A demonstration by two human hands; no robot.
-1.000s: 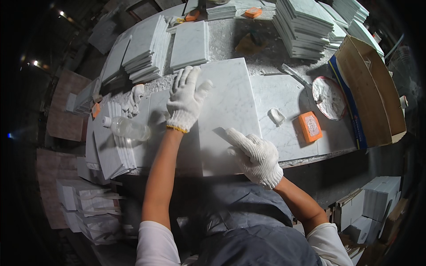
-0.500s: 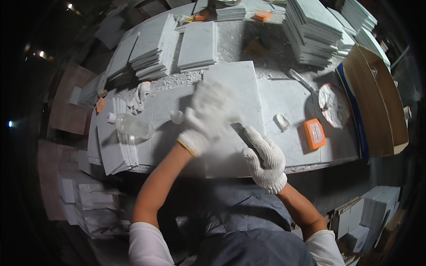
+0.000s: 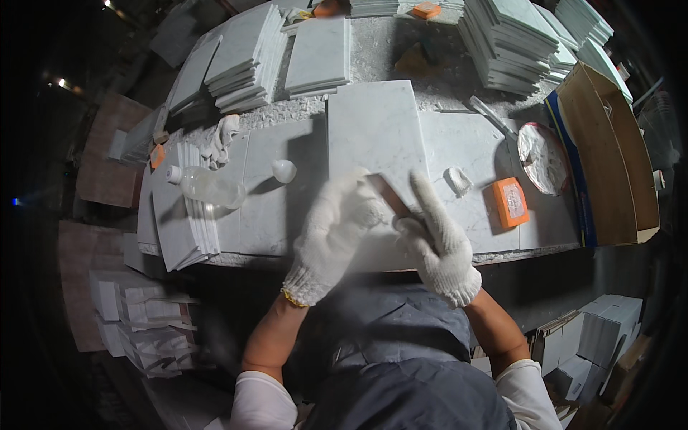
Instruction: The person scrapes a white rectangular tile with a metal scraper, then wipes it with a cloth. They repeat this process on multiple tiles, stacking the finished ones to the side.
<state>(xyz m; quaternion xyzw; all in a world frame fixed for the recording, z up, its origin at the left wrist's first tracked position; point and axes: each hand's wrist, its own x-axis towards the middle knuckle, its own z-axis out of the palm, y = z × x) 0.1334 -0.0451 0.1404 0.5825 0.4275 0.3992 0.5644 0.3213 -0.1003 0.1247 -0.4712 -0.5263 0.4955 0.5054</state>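
My right hand [image 3: 443,247], in a white knit glove, holds a flat scraper [image 3: 389,193] with its blade pointing up and to the left. The gloved fingers of my left hand [image 3: 333,229] are curled against the blade's far end. Beneath both hands lies a white veined marble tile [image 3: 376,129], set on top of other flat tiles. To the left of it sits a small white rounded thing [image 3: 284,171]. Right of the tile are a crumpled white piece [image 3: 459,181] and an orange block [image 3: 510,203] with a pale label.
A clear bottle [image 3: 213,188] lies tilted on tiles at the left, near a white rag [image 3: 223,140]. At the right are a dish of white paste [image 3: 542,159], a putty knife [image 3: 493,117] and an open cardboard box [image 3: 605,154]. Tile stacks [image 3: 502,43] stand farther back.
My left hand, blurred over the tile before, has drawn back toward me and come to the scraper's blade. The right hand still holds the scraper, its index finger now stretched upward.
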